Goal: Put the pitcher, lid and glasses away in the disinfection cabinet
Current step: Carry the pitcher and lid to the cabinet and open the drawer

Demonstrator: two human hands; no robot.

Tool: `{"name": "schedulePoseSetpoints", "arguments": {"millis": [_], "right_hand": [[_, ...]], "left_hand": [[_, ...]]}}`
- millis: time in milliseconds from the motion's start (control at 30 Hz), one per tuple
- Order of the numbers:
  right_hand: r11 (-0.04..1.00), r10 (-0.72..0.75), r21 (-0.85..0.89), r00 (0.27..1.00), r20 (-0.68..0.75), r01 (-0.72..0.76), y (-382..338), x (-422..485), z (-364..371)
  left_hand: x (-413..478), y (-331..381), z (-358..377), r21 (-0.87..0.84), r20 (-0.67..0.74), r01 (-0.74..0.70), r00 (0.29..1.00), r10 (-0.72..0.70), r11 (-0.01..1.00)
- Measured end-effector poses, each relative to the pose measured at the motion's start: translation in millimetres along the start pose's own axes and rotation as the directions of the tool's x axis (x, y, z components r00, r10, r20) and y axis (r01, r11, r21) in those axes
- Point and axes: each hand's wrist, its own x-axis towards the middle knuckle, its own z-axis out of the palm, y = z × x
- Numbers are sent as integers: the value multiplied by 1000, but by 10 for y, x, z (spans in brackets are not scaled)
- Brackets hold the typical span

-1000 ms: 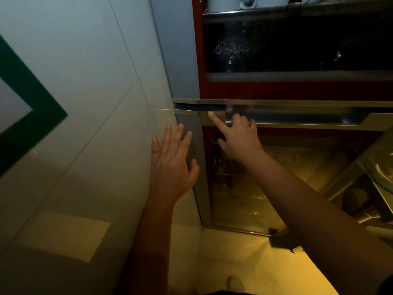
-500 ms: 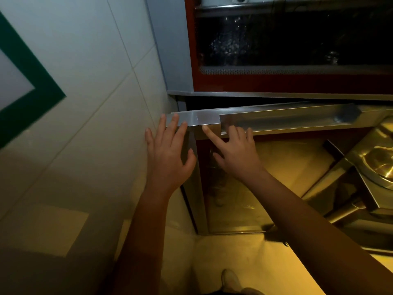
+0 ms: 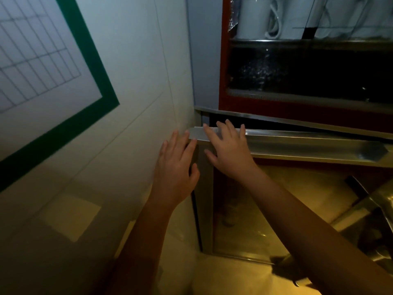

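Note:
The disinfection cabinet (image 3: 221, 81) has a red frame and dark glass. Its lower door (image 3: 308, 145), with a long steel handle strip along the top, stands pulled out a little, leaving a dark gap above. My right hand (image 3: 228, 152) lies flat on the left end of that handle strip, fingers straight and spread. My left hand (image 3: 176, 167) is spread with straight fingers at the door's left corner, fingertips touching the steel edge. Through the lower glass, faint glassware (image 3: 229, 211) shows. White pitchers or mugs (image 3: 255, 18) stand on the upper shelf behind glass.
A tiled wall (image 3: 127, 81) rises close on the left, carrying a green-bordered chart (image 3: 53, 67). A steel fixture (image 3: 374, 211) juts in at the lower right. The yellow-lit floor (image 3: 234, 277) lies below the cabinet.
The lower door has come out from the cabinet front. My left hand rose from the wall to the door's corner, and my right hand went from pointing to lying flat on the handle.

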Motion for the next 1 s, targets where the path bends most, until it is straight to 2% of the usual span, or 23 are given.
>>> {"name": "schedulePoseSetpoints", "arguments": {"millis": [100,200,667,1000], "right_hand": [[1000,5,-23,999,47,-4,-22,66,82],[998,1,-57,1000,31,1,-33,50,133],[999,-26,29,1000,-13,27,-117,-251,74],[999,-21,48,998,-57,24,-258,-618,-31]], "left_hand": [[-26,1,-2,17,5,24,1000,-24,1000],[-40,35,4,21,16,57,998,-57,998],[-144,170,-75,-107,21,111,994,-109,988],[-393,160,-188,-88,29,23,999,-21,996]]}}
